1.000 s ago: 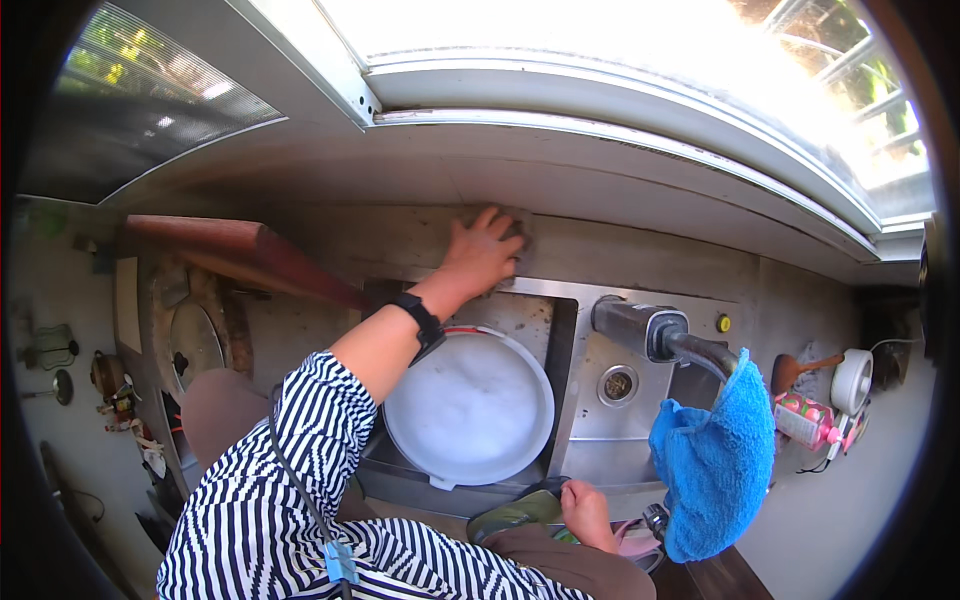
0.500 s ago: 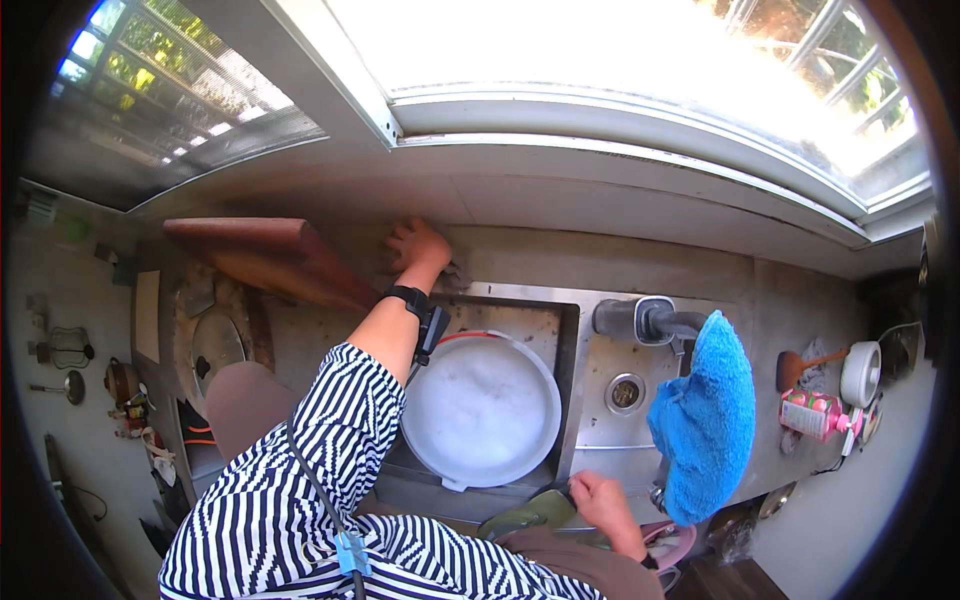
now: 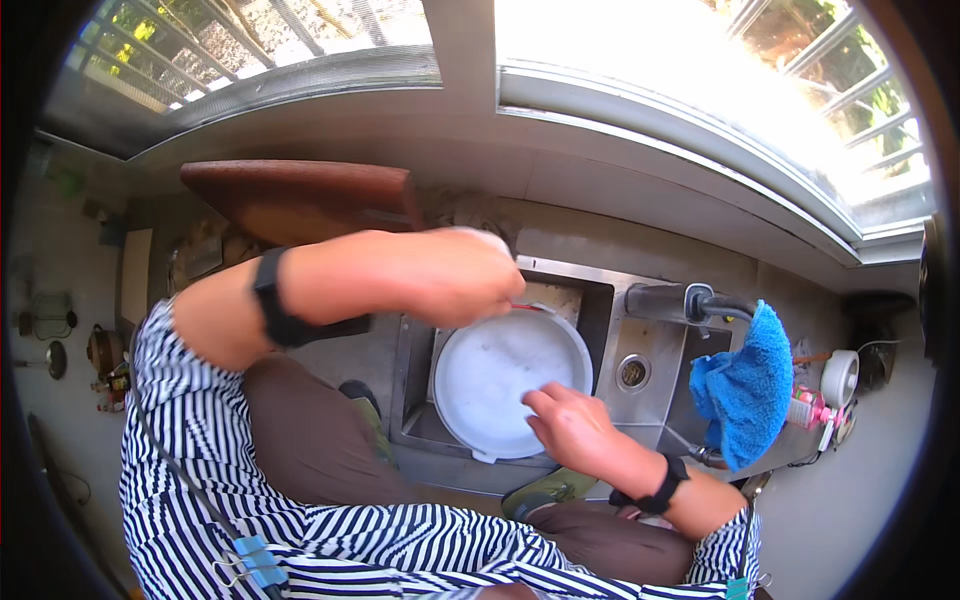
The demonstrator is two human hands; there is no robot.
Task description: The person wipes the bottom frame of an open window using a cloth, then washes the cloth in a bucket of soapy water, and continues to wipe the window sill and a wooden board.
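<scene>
Two hands | right hand touching round white basin | steel sink

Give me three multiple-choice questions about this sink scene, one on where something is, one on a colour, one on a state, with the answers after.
1. Where is the white round basin?
A. in the steel sink
B. on the windowsill
C. on the floor

2. What colour is the cloth hanging over the tap?
A. red
B. blue
C. yellow

3. What is the right hand doing?
A. gripping the tap
B. holding the cloth
C. resting its fingers on the basin's rim

Answers: 1 A, the basin sits inside the sink. 2 B, the cloth is bright blue. 3 C, its fingertips lie on the basin's near edge, while the left hand is above the far rim.
</scene>
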